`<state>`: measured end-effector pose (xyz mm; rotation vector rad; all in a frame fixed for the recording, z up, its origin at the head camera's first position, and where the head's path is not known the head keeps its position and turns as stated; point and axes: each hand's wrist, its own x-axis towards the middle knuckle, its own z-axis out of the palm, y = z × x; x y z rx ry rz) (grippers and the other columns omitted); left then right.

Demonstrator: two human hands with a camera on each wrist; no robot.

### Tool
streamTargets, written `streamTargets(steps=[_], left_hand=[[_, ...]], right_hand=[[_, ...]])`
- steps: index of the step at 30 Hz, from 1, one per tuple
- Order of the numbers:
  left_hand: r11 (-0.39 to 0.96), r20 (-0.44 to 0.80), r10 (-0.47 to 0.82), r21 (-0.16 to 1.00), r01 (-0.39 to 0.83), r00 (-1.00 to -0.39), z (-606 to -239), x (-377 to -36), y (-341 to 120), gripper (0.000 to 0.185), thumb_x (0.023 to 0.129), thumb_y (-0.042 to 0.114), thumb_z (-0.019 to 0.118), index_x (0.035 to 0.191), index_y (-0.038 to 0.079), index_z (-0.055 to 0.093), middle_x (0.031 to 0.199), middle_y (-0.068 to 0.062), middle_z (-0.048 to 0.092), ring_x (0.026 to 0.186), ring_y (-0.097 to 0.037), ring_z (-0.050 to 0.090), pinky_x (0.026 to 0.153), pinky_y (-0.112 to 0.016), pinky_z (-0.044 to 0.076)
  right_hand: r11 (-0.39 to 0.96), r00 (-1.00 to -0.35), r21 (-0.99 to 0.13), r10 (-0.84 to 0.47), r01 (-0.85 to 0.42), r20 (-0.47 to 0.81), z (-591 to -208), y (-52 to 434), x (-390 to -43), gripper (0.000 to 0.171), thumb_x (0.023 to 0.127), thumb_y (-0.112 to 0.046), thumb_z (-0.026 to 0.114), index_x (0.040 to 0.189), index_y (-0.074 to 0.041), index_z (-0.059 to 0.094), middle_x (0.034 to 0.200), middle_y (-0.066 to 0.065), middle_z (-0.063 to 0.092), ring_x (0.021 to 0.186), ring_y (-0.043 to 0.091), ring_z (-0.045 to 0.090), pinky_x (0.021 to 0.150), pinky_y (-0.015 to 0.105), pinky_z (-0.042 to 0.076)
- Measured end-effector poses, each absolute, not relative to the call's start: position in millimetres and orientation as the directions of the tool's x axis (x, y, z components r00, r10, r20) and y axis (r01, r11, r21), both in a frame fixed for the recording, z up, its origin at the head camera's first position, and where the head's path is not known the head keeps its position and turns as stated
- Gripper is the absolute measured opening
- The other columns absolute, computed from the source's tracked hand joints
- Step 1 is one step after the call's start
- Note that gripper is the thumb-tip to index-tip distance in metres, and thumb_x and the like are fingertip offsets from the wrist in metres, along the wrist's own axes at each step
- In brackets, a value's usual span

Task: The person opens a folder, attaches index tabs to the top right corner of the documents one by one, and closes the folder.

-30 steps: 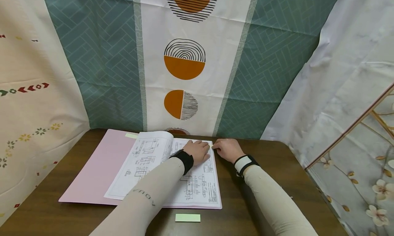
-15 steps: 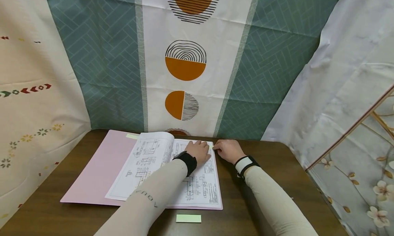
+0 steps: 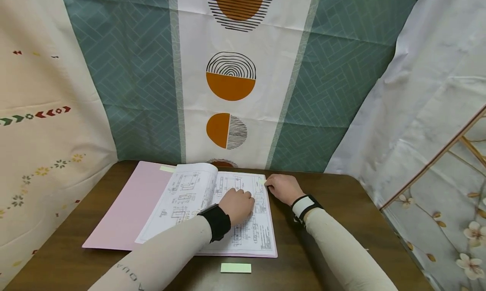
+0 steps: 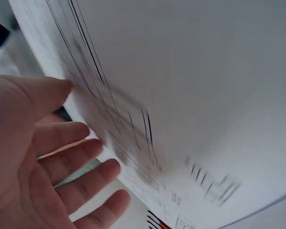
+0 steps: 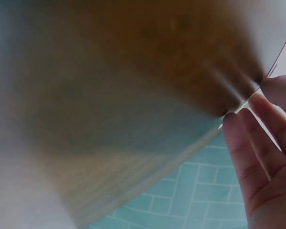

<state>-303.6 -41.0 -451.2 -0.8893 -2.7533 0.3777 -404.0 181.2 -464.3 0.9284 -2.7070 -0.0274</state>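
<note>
A pink folder lies open on the brown table, holding printed technical drawings. One sheet arches over toward the left. My left hand rests flat on the right-hand page with its fingers straight; the left wrist view shows that hand spread beside the blurred drawing. My right hand is at the page's top right corner, where a small green tab sticks out. In the right wrist view its thumb and fingertips close on that corner.
A pale green pad of sticky notes lies near the table's front edge. Another green tab shows at the folder's far edge. Patterned curtains hang close behind the table, and a white sheet drapes on the right.
My left hand has drawn back from the page's top right corner to the middle of the page. The right hand has stayed at the corner.
</note>
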Motion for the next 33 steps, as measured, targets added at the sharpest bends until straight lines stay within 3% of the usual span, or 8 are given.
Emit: streamTargets(steps=[8,18,25,33], left_hand=[[0.77,0.169,0.636,-0.202,0.605,-0.753,-447,-253,-61,0.028,0.1,0.037,0.082,0.116,0.014,0.08,0.107,-0.002,0.076,0.096,-0.021,0.071,0.08,-0.037,0.059],[0.744,0.198,0.667,-0.113,0.659,-0.718,-450,-222,-66,0.031,0.095,0.042,0.087,0.108,0.016,0.077,0.104,0.0,0.072,0.089,-0.019,0.066,0.073,-0.033,0.057],[0.737,0.185,0.67,-0.059,0.673,-0.719,-456,-211,-70,0.04,0.095,0.05,0.086,0.116,0.017,0.077,0.116,0.0,0.073,0.101,-0.02,0.068,0.079,-0.035,0.057],[0.727,0.202,0.678,-0.043,0.685,-0.707,-458,-206,-74,0.04,0.095,0.052,0.086,0.114,0.018,0.077,0.115,0.002,0.073,0.1,-0.019,0.067,0.078,-0.035,0.057]], right_hand=[[0.747,-0.701,0.125,-0.659,-0.653,0.274,-464,188,-373,0.019,0.098,-0.009,0.085,0.112,-0.021,0.087,0.116,-0.004,0.082,0.106,0.017,0.078,0.084,0.038,0.064],[0.73,-0.7,0.081,-0.675,-0.678,0.233,-463,193,-323,0.022,0.094,-0.013,0.09,0.116,-0.018,0.087,0.119,-0.002,0.081,0.105,0.016,0.078,0.09,0.038,0.064],[0.726,-0.702,0.02,-0.671,-0.687,0.239,-463,196,-287,0.021,0.093,-0.012,0.09,0.113,-0.019,0.086,0.118,-0.004,0.081,0.105,0.015,0.077,0.087,0.038,0.064],[0.713,-0.696,-0.007,-0.682,-0.701,0.226,-459,199,-254,0.02,0.093,-0.014,0.091,0.112,-0.019,0.087,0.117,-0.007,0.08,0.105,0.012,0.077,0.083,0.036,0.063]])
